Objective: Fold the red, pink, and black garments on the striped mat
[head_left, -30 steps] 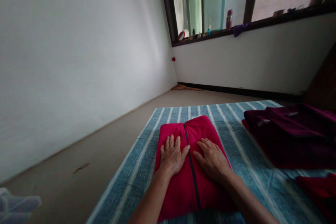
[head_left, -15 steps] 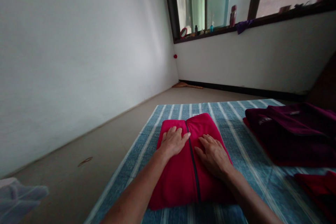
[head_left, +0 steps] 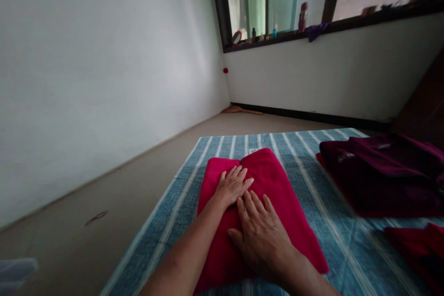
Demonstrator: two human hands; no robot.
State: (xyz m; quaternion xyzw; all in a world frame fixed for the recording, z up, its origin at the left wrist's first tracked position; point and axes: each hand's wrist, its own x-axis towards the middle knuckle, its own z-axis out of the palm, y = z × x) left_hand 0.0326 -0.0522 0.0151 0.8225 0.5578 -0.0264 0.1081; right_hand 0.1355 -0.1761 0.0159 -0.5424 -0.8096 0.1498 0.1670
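A folded pinkish-red garment (head_left: 284, 212) lies on a blue, white-striped cloth surface (head_left: 180, 212). My left hand (head_left: 233, 187) rests flat on its upper middle, fingers spread and pointing away from me. Closer to me, my right hand (head_left: 260, 229) lies palm down on the same garment, its fingertips close to my left hand. Both hands are open and grip nothing. Only a short bit of the garment's dark zip shows near its far edge; my hands and forearms cover the middle.
Folded dark purple clothing (head_left: 374, 171) lies on the right, with a red garment (head_left: 416, 245) nearer me. A white wall (head_left: 104, 78) runs along the left. Bottles and a small round mirror (head_left: 237, 38) stand on the window sill. A broom (head_left: 239, 110) lies on the floor in the corner.
My right hand has moved left and nearer to me, across the zip line, beside my left hand. My left hand stays on the garment. The view has shifted slightly.
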